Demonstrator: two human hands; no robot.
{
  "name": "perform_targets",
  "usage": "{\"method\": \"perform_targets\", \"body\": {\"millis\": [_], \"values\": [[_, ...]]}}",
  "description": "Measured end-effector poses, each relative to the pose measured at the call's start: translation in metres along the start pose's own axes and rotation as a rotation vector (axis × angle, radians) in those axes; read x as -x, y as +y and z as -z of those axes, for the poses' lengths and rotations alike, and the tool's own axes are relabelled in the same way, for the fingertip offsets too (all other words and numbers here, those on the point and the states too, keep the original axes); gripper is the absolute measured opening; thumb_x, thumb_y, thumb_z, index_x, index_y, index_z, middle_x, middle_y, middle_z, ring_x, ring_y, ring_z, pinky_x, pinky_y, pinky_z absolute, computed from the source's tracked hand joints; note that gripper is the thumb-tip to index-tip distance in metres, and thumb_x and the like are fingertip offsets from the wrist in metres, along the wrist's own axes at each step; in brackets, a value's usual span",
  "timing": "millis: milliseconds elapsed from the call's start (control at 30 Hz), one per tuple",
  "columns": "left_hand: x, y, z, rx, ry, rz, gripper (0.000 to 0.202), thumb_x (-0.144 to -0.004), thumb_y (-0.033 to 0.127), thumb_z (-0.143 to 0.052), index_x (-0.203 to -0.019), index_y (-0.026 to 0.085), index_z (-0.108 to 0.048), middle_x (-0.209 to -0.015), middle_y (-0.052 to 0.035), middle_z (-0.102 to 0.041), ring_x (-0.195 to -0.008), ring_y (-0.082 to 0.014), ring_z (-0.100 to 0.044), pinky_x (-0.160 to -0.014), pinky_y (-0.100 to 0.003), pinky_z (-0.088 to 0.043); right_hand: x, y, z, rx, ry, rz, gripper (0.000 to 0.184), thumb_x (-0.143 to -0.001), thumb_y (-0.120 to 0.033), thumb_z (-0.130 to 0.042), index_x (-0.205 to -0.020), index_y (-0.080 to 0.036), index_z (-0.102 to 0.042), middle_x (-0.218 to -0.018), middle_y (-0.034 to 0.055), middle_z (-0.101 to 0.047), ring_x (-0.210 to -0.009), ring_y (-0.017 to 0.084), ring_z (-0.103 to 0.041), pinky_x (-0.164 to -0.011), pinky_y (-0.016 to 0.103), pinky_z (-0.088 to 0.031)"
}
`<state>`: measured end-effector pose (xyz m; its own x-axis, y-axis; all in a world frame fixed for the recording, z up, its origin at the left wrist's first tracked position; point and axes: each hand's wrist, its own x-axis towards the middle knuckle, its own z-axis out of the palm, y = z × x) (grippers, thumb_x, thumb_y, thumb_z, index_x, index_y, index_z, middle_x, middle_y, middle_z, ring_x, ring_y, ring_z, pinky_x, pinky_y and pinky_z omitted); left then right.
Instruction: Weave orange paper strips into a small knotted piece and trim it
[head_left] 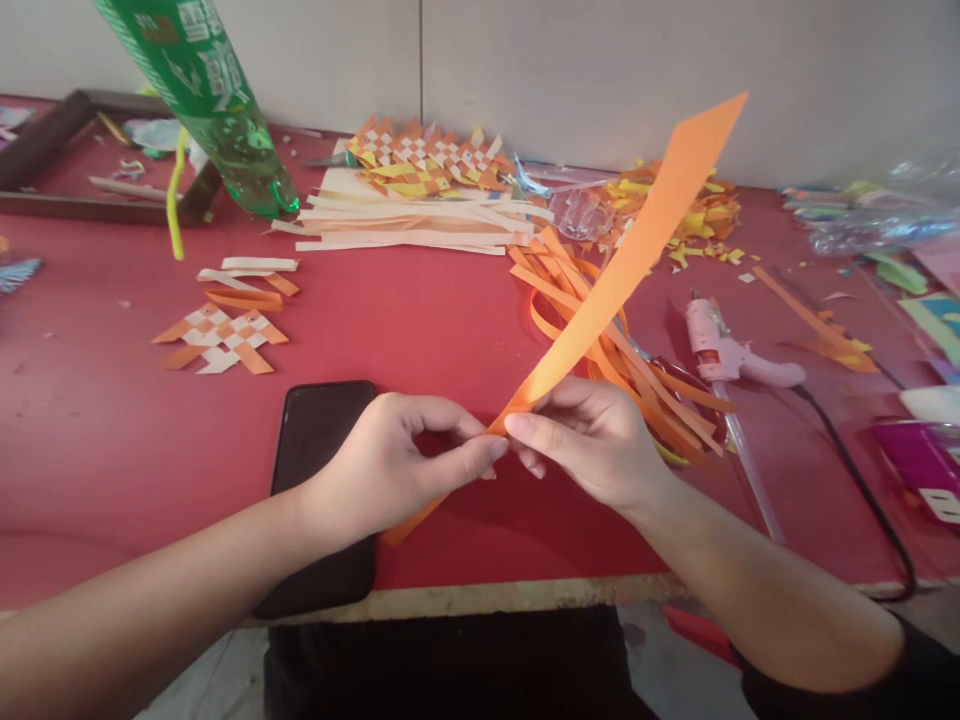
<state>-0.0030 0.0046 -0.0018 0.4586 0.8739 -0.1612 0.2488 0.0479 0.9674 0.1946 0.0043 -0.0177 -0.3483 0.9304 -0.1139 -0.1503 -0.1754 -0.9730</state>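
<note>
Between both hands I hold an orange paper strip point(622, 280) above the red tabletop. Its long end rises up and to the right, and the other end slants down behind my left hand point(420, 455). That hand pinches the strip between thumb and fingers. Close beside it, my right hand point(589, 435) pinches the same strip, its thumb on top. A pile of orange paper strips point(570, 290) lies just beyond my right hand. Under my left wrist rests a black phone point(322, 440). Woven orange-and-white paper fish point(221, 335) lie to the left, near folded strips point(251, 280).
A green bottle point(217, 110) stands at the back left by a dark frame point(75, 205). White paper strips point(420, 225) and more woven pieces point(427, 155) lie at the back. On the right are a pink glue gun point(720, 345) with a black cord and a purple box point(919, 465).
</note>
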Motion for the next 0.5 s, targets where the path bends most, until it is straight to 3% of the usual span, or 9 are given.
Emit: {"method": "perform_targets", "body": {"millis": [267,500], "values": [[0.0004,-0.0003,0.0011,-0.009,-0.055,-0.039,0.021,-0.087,0.029,-0.066,-0.072,0.016,-0.074,-0.073,0.0009,-0.074,-0.067,-0.0081,-0.066,-0.067,-0.016,-0.05,-0.0021,0.0023,0.005,-0.057,0.009,0.003,0.011,-0.081,-0.02,-0.075,-0.071,-0.018,-0.07,-0.061,-0.0024,-0.066,-0.048,0.006,-0.058,-0.043,0.016,-0.048],[0.0011,-0.0027,-0.002,-0.026,-0.031,-0.097,0.024,-0.093,0.029,-0.058,-0.082,0.016,-0.075,-0.079,-0.0014,-0.075,-0.074,-0.0105,-0.068,-0.07,-0.019,-0.051,-0.0027,0.0012,-0.0012,-0.055,-0.019,-0.021,0.017,-0.079,-0.023,-0.077,-0.068,-0.016,-0.066,-0.06,-0.0015,-0.066,-0.048,0.006,-0.057,-0.043,0.017,-0.047]]}}
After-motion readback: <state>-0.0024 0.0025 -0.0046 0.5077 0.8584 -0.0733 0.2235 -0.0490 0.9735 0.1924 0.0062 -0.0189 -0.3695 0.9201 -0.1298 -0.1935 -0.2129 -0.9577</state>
